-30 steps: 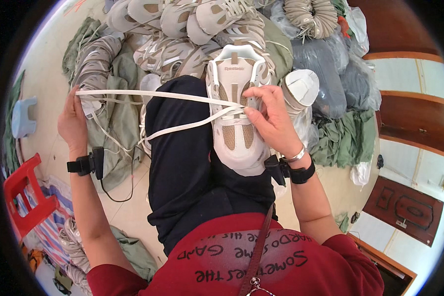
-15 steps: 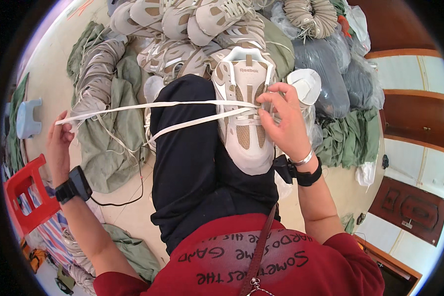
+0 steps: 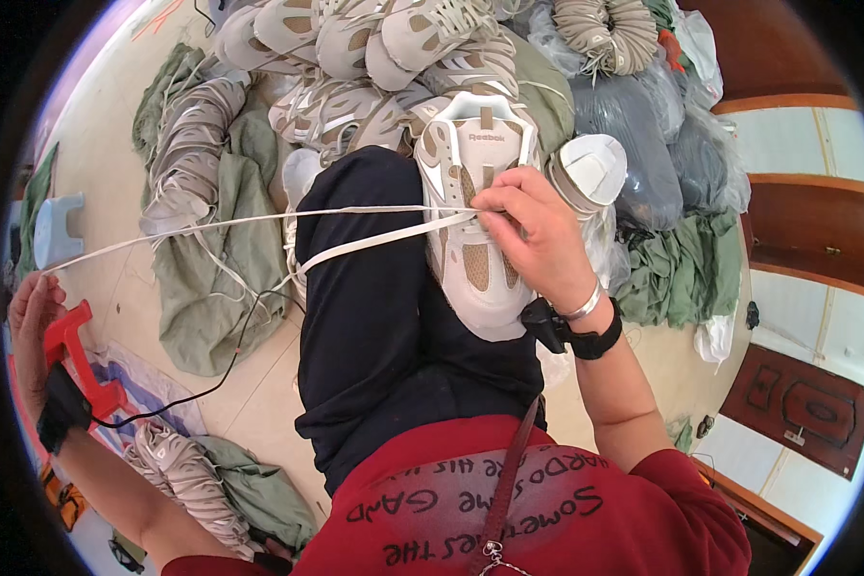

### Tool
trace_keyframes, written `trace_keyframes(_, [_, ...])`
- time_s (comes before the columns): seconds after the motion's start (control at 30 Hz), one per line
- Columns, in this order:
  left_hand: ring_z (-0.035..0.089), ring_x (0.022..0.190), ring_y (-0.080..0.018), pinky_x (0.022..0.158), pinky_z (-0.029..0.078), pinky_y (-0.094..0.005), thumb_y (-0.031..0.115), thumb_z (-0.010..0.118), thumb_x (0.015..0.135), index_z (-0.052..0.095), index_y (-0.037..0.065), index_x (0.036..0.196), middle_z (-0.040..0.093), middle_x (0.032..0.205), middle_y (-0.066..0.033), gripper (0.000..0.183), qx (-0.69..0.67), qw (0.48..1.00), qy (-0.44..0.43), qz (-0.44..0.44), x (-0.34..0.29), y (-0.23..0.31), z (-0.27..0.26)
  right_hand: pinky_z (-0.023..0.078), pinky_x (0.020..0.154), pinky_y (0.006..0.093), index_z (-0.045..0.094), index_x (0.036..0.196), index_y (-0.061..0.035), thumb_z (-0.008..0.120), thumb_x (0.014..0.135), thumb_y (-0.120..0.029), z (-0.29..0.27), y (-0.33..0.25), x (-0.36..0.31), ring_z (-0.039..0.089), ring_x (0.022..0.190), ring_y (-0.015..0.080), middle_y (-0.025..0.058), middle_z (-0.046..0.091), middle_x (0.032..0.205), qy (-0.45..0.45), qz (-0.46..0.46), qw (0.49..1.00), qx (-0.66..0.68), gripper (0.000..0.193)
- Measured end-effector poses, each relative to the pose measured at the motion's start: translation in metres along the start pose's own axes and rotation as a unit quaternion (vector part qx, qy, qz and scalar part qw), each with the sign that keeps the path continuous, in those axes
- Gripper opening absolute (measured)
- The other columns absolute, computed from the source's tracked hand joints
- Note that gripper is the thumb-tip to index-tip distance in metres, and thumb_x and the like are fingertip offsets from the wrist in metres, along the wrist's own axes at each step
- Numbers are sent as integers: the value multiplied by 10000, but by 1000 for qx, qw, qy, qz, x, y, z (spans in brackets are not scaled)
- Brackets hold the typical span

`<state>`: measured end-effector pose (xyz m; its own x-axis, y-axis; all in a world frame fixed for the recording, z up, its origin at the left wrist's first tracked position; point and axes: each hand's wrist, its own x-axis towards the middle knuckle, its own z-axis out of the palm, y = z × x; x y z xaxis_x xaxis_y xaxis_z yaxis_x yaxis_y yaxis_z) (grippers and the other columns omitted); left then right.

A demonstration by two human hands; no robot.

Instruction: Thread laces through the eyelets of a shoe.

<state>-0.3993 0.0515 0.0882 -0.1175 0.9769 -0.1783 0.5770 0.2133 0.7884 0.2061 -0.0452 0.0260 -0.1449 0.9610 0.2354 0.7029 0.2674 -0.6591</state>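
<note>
A beige and white sneaker (image 3: 480, 298) rests on my dark-trousered legs, toe pointing toward me. Its flat cream shoelace (image 3: 259, 220) runs taut from the lacing area out to the far left. There my left hand (image 3: 35, 322) pinches the lace's end. Over the sneaker's tongue and eyelets, my right hand (image 3: 538, 230) closes thumb and fingers on the lace where it leaves the shoe. A second length of lace loops from the same spot across my knee and hangs down beyond it. The eyelets under my right fingers are hidden.
A heap of similar sneakers (image 3: 355, 48) lies ahead, with stacked shoe uppers (image 3: 197, 144) on green cloth to the left. Grey plastic bags (image 3: 629, 144) sit at right. A red stool (image 3: 86, 360) and blue stool (image 3: 60, 230) stand left. A black cable (image 3: 216, 384) trails from my left wrist.
My left hand has moved further left and toward me, drawing the lace out longer. My right hand has shifted slightly left, its fingers now closed at the lacing.
</note>
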Motion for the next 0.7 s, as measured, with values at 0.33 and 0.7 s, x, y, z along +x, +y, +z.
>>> trace_keyframes(0.33, [632, 1041, -109, 934, 472, -243, 268, 519, 1015, 601, 53, 1292, 660, 1213, -66, 360, -125, 992, 19, 2, 59, -56, -9, 448, 808, 367, 642, 879, -40, 664, 831, -113, 0, 0, 10, 572, 886, 289, 101, 585, 904, -44, 21, 997, 61, 90])
trace_keyframes(0.7, [477, 1320, -225, 1111, 383, -305, 145, 400, 1046, 359, -34, 1446, 451, 1455, -157, 440, -371, 925, 72, -30, 127, -90, 8, 451, 739, 375, 616, 864, -32, 637, 839, -104, -10, -9, 19, 585, 810, 284, 100, 607, 804, -102, 53, 990, 84, 78])
